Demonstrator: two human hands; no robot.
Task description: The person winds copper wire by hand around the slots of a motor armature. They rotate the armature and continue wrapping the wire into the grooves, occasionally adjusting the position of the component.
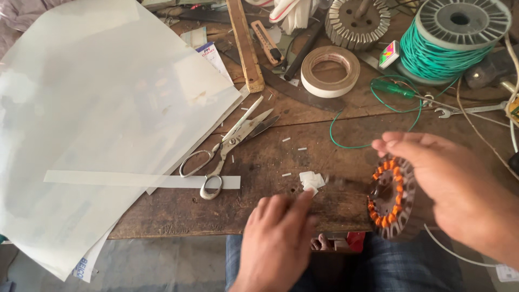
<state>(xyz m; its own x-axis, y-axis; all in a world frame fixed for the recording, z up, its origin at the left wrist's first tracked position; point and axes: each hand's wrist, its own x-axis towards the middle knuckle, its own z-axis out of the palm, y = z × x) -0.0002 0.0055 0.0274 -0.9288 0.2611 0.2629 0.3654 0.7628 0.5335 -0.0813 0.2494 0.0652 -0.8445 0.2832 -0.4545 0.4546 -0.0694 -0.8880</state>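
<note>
The left hand (275,238) comes up from six o'clock, its fingertips (305,199) reaching onto a small heap of white paper slips (312,181) near the tabletop's (335,130) front edge. The fingers are bunched and touching the slips, but whether they have pinched one cannot be told.

The right hand (448,184) enters from four o'clock and holds a stator (392,197) on edge at the tabletop's front rim, at three o'clock from the slips. Its grip is closed on the stator, fingers curled over the top; orange windings ring the part's face, which is turned toward the left hand. The stator is blurred at its lower rim.

At nine o'clock from the slips lie scissors (230,143), blades shut and pointing to one o'clock, with one handle loop resting on a long paper strip (140,179). Large pale sheets (97,108) cover the tabletop's left part.

Toward twelve o'clock sit a tape roll (330,70), a wooden ruler (245,43) and a bare steel core (358,22). At one o'clock stands a spool of green wire (451,40), a loose strand (378,121) trailing from it down toward the stator. A wrench (470,110) lies at two o'clock.
</note>
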